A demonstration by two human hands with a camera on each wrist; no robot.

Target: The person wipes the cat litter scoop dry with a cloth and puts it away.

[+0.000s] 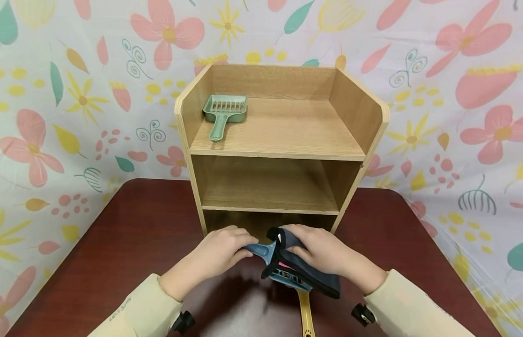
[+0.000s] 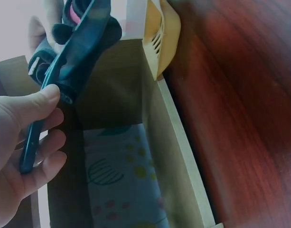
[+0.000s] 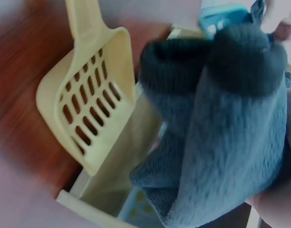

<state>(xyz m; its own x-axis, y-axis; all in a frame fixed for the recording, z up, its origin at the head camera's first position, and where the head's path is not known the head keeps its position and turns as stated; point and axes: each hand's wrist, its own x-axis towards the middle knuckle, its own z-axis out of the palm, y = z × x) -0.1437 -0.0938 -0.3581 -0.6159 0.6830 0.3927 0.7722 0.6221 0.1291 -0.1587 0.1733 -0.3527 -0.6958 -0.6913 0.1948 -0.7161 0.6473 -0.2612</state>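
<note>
In the head view my left hand (image 1: pixel 224 251) pinches the handle of a blue slotted litter scoop (image 1: pixel 291 281) between thumb and fingers. My right hand (image 1: pixel 322 250) grips a folded dark blue-grey cloth (image 1: pixel 320 277) with black edging against that scoop. Part of the scoop's head is hidden under the cloth. The left wrist view shows the blue handle (image 2: pixel 33 142) lying across my left fingers. Close to the right wrist camera, the cloth (image 3: pixel 226 133) looks thick and fuzzy. Below both hands lies a yellow litter scoop (image 1: pixel 305 311), its slotted head (image 3: pixel 88 102) visible in the right wrist view.
A wooden shelf unit (image 1: pixel 278 155) stands behind my hands on the dark red table (image 1: pixel 160 220). On its top board, at the left, rests a green litter scoop (image 1: pixel 221 122). A flower-patterned curtain (image 1: pixel 88 117) hangs behind and at both sides.
</note>
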